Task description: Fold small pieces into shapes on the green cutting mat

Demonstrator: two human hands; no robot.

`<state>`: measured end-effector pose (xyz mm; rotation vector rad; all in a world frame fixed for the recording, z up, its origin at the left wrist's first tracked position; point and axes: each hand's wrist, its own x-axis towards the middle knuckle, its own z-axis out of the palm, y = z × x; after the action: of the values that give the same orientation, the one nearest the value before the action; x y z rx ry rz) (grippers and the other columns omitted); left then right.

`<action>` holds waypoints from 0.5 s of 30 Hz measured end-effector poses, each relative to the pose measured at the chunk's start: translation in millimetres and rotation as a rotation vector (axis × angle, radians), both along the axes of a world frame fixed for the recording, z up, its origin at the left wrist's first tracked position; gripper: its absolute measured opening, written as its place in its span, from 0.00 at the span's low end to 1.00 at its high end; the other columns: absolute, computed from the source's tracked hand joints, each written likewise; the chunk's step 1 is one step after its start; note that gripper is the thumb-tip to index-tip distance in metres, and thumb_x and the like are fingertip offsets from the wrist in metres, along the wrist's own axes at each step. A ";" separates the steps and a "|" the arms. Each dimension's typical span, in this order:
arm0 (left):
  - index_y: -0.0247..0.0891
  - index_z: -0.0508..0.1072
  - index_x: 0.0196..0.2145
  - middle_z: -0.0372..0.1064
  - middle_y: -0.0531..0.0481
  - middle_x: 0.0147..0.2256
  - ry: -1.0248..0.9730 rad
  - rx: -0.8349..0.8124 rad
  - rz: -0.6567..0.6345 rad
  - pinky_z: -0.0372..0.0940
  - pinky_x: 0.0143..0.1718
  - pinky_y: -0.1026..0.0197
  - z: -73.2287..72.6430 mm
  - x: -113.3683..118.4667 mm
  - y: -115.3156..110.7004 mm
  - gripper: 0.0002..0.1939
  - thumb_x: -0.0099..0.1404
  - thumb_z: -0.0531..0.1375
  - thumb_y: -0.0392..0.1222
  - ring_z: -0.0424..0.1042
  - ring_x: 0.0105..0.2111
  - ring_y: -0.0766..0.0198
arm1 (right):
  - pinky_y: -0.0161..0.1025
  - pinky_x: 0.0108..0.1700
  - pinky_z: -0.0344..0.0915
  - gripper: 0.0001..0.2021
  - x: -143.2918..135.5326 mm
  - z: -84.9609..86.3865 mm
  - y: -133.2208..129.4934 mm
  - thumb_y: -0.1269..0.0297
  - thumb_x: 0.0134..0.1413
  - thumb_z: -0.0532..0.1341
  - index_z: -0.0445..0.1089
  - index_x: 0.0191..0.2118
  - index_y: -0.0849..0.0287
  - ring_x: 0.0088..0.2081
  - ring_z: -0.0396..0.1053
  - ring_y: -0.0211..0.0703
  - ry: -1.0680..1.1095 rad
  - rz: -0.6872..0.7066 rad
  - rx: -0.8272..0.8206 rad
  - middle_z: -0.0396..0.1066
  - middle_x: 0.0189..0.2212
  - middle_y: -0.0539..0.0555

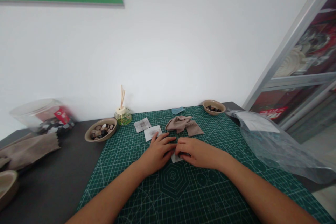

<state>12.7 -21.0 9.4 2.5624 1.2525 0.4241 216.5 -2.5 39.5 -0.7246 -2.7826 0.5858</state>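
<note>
My left hand (159,150) rests on the green cutting mat (173,196), fingers stretched out and apart. Its fingertips reach beside a whitish square sheet (149,133), smudged dark. My right hand (193,151) is closed, fingers curled around a small dark stone (186,154), mostly hidden by them. Under that hand lies another pale square sheet (175,158), partly covered. The two hands nearly touch at the fingers. A third smudged square (142,125) lies farther left. Just beyond the hands is a crumpled brown cloth (181,124).
Bowls of small stones stand at left (90,138) and back right (214,109). A reed diffuser (123,117) is near the wall. A blue sheet (178,110) lies at the back. At right is a plastic bag (273,147); at left, a clear container (39,113) and brown fabric (33,150).
</note>
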 end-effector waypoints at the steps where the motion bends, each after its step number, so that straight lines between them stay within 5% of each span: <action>1: 0.47 0.72 0.46 0.62 0.52 0.57 0.002 -0.003 0.001 0.39 0.59 0.36 0.4 0.1 -0.2 0.15 0.66 0.54 0.33 0.53 0.60 0.50 | 0.38 0.44 0.62 0.08 0.3 0.0 0.1 0.76 0.53 0.57 0.70 0.38 0.60 0.41 0.67 0.44 -0.002 -0.010 0.003 0.68 0.38 0.55; 15: 0.48 0.70 0.49 0.62 0.52 0.57 0.006 0.016 -0.007 0.39 0.59 0.35 -2.9 -1.5 0.9 0.17 0.65 0.54 0.33 0.52 0.60 0.50 | 0.36 0.40 0.61 0.06 1.3 -1.0 2.0 0.77 0.52 0.58 0.67 0.36 0.61 0.37 0.66 0.42 -0.001 -0.046 0.028 0.67 0.36 0.53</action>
<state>11.1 -20.1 6.6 2.5819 1.2468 0.4270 217.8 -0.5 38.4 -0.7816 -2.7611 0.5364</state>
